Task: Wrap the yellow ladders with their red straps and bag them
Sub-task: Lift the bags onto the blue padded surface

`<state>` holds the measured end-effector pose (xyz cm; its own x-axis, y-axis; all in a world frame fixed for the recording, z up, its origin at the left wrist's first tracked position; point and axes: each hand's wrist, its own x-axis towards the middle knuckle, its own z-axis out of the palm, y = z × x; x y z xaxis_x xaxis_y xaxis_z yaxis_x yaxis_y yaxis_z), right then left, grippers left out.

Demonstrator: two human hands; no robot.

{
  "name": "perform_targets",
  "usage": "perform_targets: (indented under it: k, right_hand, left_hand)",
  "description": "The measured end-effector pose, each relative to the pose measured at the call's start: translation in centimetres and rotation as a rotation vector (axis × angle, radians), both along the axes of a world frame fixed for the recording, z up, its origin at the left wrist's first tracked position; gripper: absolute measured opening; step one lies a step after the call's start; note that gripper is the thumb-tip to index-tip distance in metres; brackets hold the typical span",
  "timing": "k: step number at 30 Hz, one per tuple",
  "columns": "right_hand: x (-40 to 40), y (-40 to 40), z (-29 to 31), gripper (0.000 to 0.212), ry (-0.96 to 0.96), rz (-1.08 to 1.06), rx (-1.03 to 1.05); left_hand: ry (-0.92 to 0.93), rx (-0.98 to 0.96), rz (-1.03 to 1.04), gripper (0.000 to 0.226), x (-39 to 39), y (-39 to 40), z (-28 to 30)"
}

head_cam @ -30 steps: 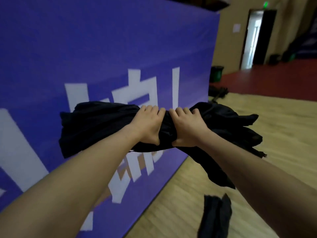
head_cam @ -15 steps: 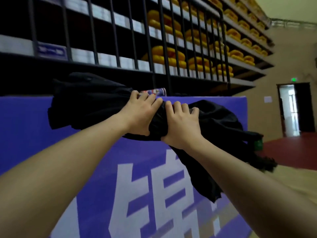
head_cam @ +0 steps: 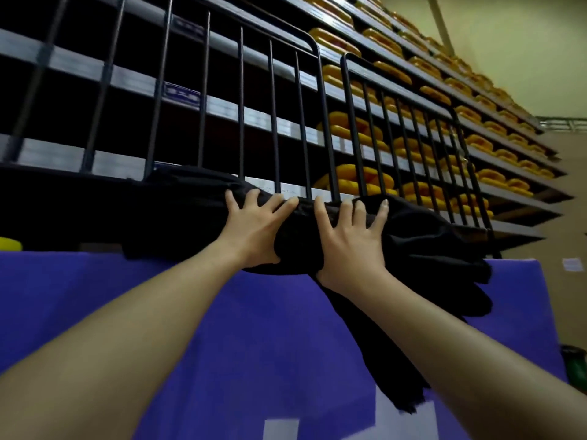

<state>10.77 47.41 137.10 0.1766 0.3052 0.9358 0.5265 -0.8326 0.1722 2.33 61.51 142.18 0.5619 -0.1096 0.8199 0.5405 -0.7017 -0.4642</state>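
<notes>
A black fabric bag bundle [head_cam: 428, 249] lies across the top edge of a blue padded barrier [head_cam: 254, 328], one end drooping down its right side. My left hand [head_cam: 254, 230] and my right hand [head_cam: 349, 239] lie side by side on the middle of the bundle. Their fingers are spread and fairly straight over its top, and both thumbs sit at its underside. No yellow ladder or red strap shows; whatever the bag holds is hidden.
A black metal railing [head_cam: 301, 122] rises right behind the bundle. Beyond it are stepped tiers with rows of yellow seats [head_cam: 359, 176]. A small yellow object [head_cam: 9, 242] shows at the far left edge, and a green bin [head_cam: 575, 360] at the right edge.
Both hands lifted the bundle from chest height up onto the barrier's top edge. Their fingers, earlier curled tight round it, now lie spread over it. The view tilted upward.
</notes>
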Motion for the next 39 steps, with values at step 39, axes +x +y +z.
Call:
perform_targets:
  k: [39]
  right_hand:
    - [1.8, 11.0, 7.6, 0.132, 0.016, 0.095, -0.314]
  left_hand:
    - [-0.021, -0.418, -0.124, 0.117, -1.7, 16.0, 3.1]
